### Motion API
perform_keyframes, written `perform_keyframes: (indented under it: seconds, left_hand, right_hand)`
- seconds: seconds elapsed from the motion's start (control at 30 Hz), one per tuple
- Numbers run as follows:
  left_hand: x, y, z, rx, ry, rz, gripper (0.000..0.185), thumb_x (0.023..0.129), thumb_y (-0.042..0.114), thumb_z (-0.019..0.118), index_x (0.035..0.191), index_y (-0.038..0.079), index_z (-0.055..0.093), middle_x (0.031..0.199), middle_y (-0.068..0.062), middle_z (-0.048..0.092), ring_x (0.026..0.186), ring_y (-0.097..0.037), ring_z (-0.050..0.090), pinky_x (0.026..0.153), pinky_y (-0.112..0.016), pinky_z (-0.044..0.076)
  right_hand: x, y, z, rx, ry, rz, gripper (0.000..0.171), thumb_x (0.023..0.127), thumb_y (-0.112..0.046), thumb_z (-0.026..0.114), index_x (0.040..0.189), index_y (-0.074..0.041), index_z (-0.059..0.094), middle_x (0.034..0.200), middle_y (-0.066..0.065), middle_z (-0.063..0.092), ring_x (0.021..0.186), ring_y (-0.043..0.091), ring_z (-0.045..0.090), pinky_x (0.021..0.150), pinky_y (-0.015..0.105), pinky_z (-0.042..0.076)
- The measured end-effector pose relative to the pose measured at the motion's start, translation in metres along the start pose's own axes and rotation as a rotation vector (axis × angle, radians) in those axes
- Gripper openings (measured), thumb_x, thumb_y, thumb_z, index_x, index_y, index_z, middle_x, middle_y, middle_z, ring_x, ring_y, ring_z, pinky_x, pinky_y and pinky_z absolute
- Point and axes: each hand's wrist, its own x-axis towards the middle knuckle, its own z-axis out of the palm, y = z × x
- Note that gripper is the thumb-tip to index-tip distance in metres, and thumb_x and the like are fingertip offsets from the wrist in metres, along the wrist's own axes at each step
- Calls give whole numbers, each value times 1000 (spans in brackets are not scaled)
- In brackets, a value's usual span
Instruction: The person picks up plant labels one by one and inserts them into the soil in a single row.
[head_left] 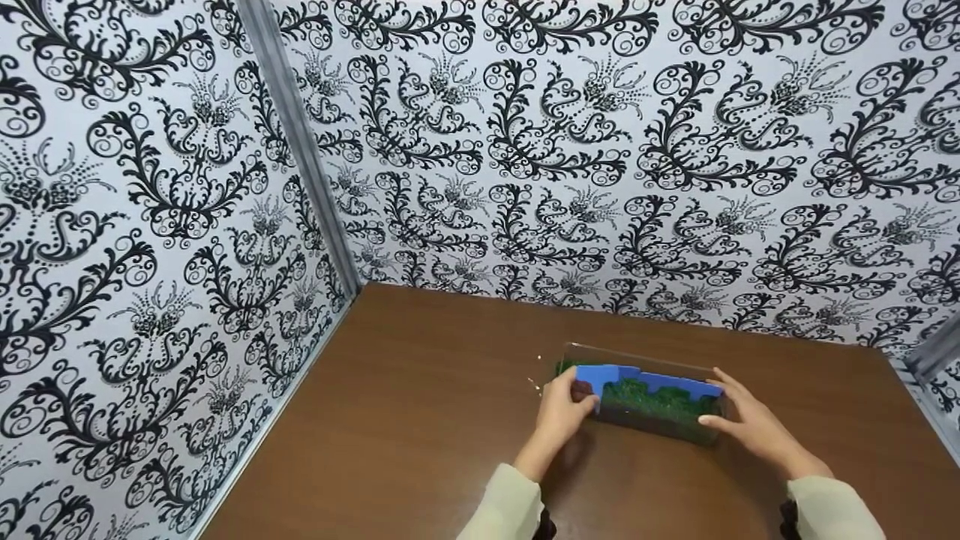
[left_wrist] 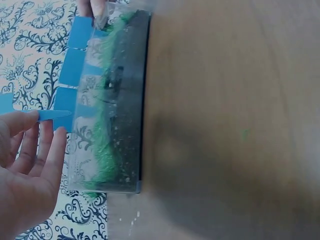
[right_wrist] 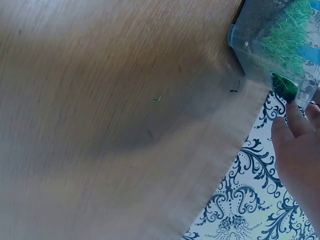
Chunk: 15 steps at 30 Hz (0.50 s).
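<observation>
A long clear plastic box (head_left: 652, 431) with a dark base and green artificial grass (head_left: 637, 394) stands on the table. Blue flat panels (left_wrist: 75, 65) stick up past its open long side, one beside another. My left hand (head_left: 561, 409) is at the box's left end, pinching a thin blue panel (left_wrist: 54, 115) between thumb and fingers; its edge faces the left wrist camera. At the opposite end, my right hand (head_left: 757, 427) holds the box, with thumb in front and fingers behind. In the right wrist view, its fingertips (right_wrist: 292, 107) touch the end wall near a dark opening.
The brown wooden table (head_left: 405, 420) reaches back to black-and-white patterned walls (head_left: 570, 150). Small pale bits (head_left: 534, 384) lie left of the box. A green scrap (right_wrist: 157, 99) lies on the wood in the right wrist view.
</observation>
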Motion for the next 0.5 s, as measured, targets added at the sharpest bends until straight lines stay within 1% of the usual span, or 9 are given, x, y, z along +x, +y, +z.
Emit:
perform_keyframes:
  seconds: [0.13, 0.23, 0.37, 0.43, 0.5]
  left_hand:
    - [7, 3, -4, 11, 22, 14, 18, 86, 5, 75, 100, 4, 64, 89, -7, 74, 79, -9, 69, 69, -19, 54]
    - [11, 4, -6, -7, 36, 21, 21, 85, 3, 75, 100, 5, 60, 89, -9, 74, 80, -13, 73, 68, -18, 55]
    - [16, 4, -10, -41, 55, 8, 31, 83, 0, 75, 108, 7, 58, 90, -9, 74, 79, -14, 73, 69, -19, 56]
    - [18, 4, -11, -30, 67, 14, 36, 83, 0, 75, 113, 8, 58, 90, -9, 73, 79, -14, 73, 70, -21, 57]
    - [21, 4, -13, -6, 73, 11, 35, 84, 1, 76, 112, 9, 58, 91, -8, 73, 79, -14, 73, 69, -22, 57]
  right_hand:
    - [0, 0, -1, -26, -14, 9, 70, 92, -25, 71, 144, 10, 40, 159, 33, 20, 139, 61, 24, 104, 76, 25]
    - [-1, 1, -1, -44, -24, 14, 70, 93, -26, 70, 145, 9, 39, 159, 33, 20, 139, 61, 25, 103, 76, 27]
    - [-1, 0, -1, -50, -28, 16, 70, 93, -27, 70, 146, 8, 39, 159, 32, 20, 139, 61, 25, 103, 77, 27]
    - [0, 0, 0, -50, -27, 17, 70, 93, -27, 70, 146, 8, 39, 159, 33, 20, 139, 61, 25, 103, 77, 27]
    - [0, 0, 0, -48, -24, 20, 71, 93, -27, 70, 146, 8, 39, 159, 32, 20, 138, 61, 25, 103, 77, 26]
